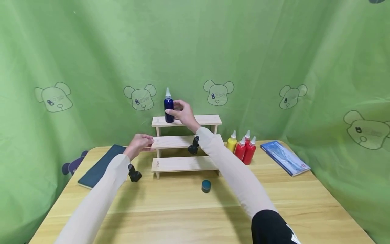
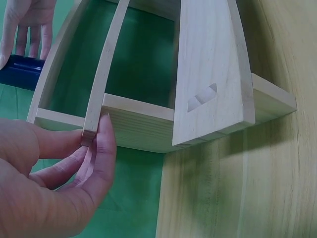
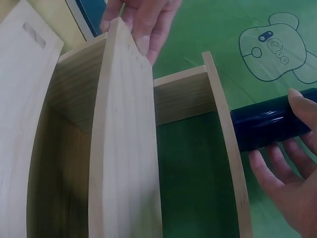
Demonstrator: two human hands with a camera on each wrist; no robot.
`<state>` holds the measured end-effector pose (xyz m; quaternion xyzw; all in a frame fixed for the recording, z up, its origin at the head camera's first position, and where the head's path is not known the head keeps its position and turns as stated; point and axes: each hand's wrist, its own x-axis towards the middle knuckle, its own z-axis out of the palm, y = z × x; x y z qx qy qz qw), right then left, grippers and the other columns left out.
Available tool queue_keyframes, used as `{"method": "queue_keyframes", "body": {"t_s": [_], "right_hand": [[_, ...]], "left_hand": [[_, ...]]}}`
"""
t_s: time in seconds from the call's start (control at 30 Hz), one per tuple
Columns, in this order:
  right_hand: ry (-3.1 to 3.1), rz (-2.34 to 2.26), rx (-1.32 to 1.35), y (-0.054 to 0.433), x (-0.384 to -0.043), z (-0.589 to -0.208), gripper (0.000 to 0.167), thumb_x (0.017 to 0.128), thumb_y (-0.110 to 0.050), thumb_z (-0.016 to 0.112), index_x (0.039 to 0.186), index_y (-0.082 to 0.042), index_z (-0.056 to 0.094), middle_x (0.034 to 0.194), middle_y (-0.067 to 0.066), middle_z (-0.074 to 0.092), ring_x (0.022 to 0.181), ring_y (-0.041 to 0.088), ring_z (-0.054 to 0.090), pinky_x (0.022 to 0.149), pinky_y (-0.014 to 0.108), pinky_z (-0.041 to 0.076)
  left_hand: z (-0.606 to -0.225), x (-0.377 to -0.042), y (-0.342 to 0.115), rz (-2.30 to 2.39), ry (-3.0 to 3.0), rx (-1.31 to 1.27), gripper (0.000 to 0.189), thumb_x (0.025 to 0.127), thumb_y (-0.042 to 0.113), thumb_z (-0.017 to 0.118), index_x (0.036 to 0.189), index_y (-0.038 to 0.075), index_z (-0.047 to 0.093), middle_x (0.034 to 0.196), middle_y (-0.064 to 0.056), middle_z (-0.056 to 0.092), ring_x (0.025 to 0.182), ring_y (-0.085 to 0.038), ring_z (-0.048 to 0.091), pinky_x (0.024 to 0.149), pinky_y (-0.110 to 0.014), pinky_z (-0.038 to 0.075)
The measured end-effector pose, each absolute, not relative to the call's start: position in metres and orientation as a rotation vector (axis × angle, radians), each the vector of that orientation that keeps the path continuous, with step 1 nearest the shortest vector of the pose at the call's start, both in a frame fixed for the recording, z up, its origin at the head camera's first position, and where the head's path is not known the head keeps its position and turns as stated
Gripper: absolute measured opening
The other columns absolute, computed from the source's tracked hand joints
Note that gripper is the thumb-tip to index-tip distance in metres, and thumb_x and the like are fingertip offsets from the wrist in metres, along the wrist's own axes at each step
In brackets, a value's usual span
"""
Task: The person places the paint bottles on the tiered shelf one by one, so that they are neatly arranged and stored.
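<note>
Nearest on my feed, a small jar with a teal lid (image 1: 206, 186) stands on the table (image 1: 146, 217), before the lowest tier (image 1: 179, 164) of a stepped wooden rack. Beyond it, at the left, I see the left hand (image 1: 139, 145) pinching the left end of the middle tier (image 1: 173, 141), thumb above and fingers beneath, closed to the board's thickness. To the right, a yellow bottle (image 1: 231, 144) and three red bottles (image 1: 250, 153) stand bunched beside the rack.

Farthest, the right hand (image 1: 182, 113) has the blue bottle (image 1: 168, 104) between thumb and fingers, parted only as wide as its body, at the left part of the top tier (image 1: 210, 119). Its base seems to meet the board; I can't tell whether it bears full weight.

I judge the step in hand to be setting this bottle up there, with the left hand steadying the rack. The next move calls for a level seating, then a gentle release without tipping it.

The bottle looks slim, glossy and deep blue, upright, with a pointed white nozzle (image 1: 168, 92).
</note>
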<state>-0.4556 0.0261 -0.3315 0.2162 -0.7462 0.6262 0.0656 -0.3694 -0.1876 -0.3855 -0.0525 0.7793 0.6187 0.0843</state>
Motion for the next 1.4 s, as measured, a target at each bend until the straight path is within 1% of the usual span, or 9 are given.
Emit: {"method": "queue_keyframes", "body": {"t_s": [0.2, 0.37, 0.47, 0.6, 0.7, 0.83, 1.07, 1.27, 1.4], "right_hand": [[-2.283, 1.922, 0.648, 0.035, -0.446, -0.328, 0.052, 0.093, -0.011, 0.08, 0.138, 0.003, 0.057, 0.133, 0.023, 0.065, 0.12, 0.035, 0.064, 0.104, 0.043, 0.061], [-2.242, 2.05, 0.607, 0.055, -0.439, -0.326, 0.05, 0.095, -0.009, 0.077, 0.139, 0.004, 0.056, 0.135, 0.024, 0.063, 0.124, 0.041, 0.063, 0.107, 0.052, 0.058], [-2.217, 2.125, 0.587, 0.068, -0.434, -0.325, 0.044, 0.098, -0.009, 0.074, 0.137, 0.004, 0.058, 0.135, 0.026, 0.063, 0.125, 0.043, 0.062, 0.106, 0.052, 0.059], [-2.236, 2.129, 0.588, 0.084, -0.426, -0.321, 0.038, 0.1, -0.008, 0.07, 0.135, 0.004, 0.06, 0.134, 0.029, 0.064, 0.116, 0.039, 0.068, 0.102, 0.048, 0.062], [-2.275, 2.053, 0.621, 0.097, -0.421, -0.317, 0.036, 0.101, -0.008, 0.069, 0.134, 0.003, 0.061, 0.133, 0.03, 0.064, 0.107, 0.029, 0.071, 0.102, 0.045, 0.062], [-2.349, 1.911, 0.688, 0.119, -0.414, -0.317, 0.038, 0.101, -0.014, 0.07, 0.134, 0.001, 0.061, 0.133, 0.026, 0.065, 0.107, 0.022, 0.07, 0.104, 0.038, 0.061], [-2.46, 1.622, 0.709, 0.169, -0.403, -0.328, 0.041, 0.101, -0.024, 0.072, 0.134, -0.002, 0.063, 0.128, 0.015, 0.069, 0.107, 0.018, 0.067, 0.098, 0.027, 0.059], [-2.483, 1.471, 0.624, 0.207, -0.394, -0.333, 0.04, 0.101, -0.025, 0.072, 0.133, -0.002, 0.065, 0.128, 0.017, 0.069, 0.108, 0.018, 0.065, 0.094, 0.018, 0.056], [-2.462, 1.355, 0.589, 0.229, -0.38, -0.337, 0.035, 0.102, -0.023, 0.07, 0.13, -0.001, 0.066, 0.126, 0.017, 0.07, 0.109, 0.022, 0.065, 0.094, 0.016, 0.054]], "left_hand": [[-0.39, -0.37, -0.188, 1.871, 2.304, -0.183, 0.043, 0.101, -0.003, 0.056, 0.142, -0.016, 0.051, 0.116, -0.02, 0.063, 0.082, -0.015, 0.065, 0.082, -0.027, 0.067], [-0.392, -0.37, -0.187, 1.913, 2.256, -0.236, 0.044, 0.103, -0.001, 0.056, 0.145, -0.011, 0.051, 0.122, -0.019, 0.061, 0.088, -0.016, 0.063, 0.084, -0.024, 0.066], [-0.392, -0.37, -0.188, 1.923, 2.254, -0.234, 0.043, 0.103, -0.001, 0.057, 0.145, -0.012, 0.051, 0.121, -0.018, 0.061, 0.089, -0.016, 0.062, 0.083, -0.024, 0.066], [-0.391, -0.369, -0.191, 1.911, 2.268, -0.204, 0.043, 0.103, -0.002, 0.056, 0.143, -0.015, 0.05, 0.116, -0.016, 0.062, 0.087, -0.015, 0.063, 0.082, -0.025, 0.067], [-0.391, -0.369, -0.191, 1.931, 2.254, -0.211, 0.043, 0.103, -0.001, 0.056, 0.144, -0.013, 0.051, 0.115, -0.016, 0.061, 0.087, -0.016, 0.063, 0.084, -0.025, 0.067], [-0.391, -0.369, -0.192, 1.962, 2.221, -0.236, 0.044, 0.103, -0.002, 0.056, 0.146, -0.012, 0.05, 0.119, -0.016, 0.06, 0.09, -0.017, 0.065, 0.085, -0.026, 0.066], [-0.396, -0.369, -0.19, 1.988, 2.193, -0.246, 0.043, 0.103, -0.002, 0.057, 0.145, -0.011, 0.051, 0.12, -0.016, 0.06, 0.088, -0.017, 0.066, 0.087, -0.027, 0.066], [-0.401, -0.368, -0.189, 1.994, 2.2, -0.244, 0.042, 0.104, -0.001, 0.058, 0.144, -0.011, 0.053, 0.113, -0.014, 0.062, 0.085, -0.015, 0.065, 0.079, -0.024, 0.067], [-0.401, -0.369, -0.19, 1.973, 2.219, -0.223, 0.042, 0.104, 0.0, 0.057, 0.144, -0.012, 0.052, 0.114, -0.015, 0.062, 0.086, -0.015, 0.065, 0.08, -0.025, 0.067]]}}
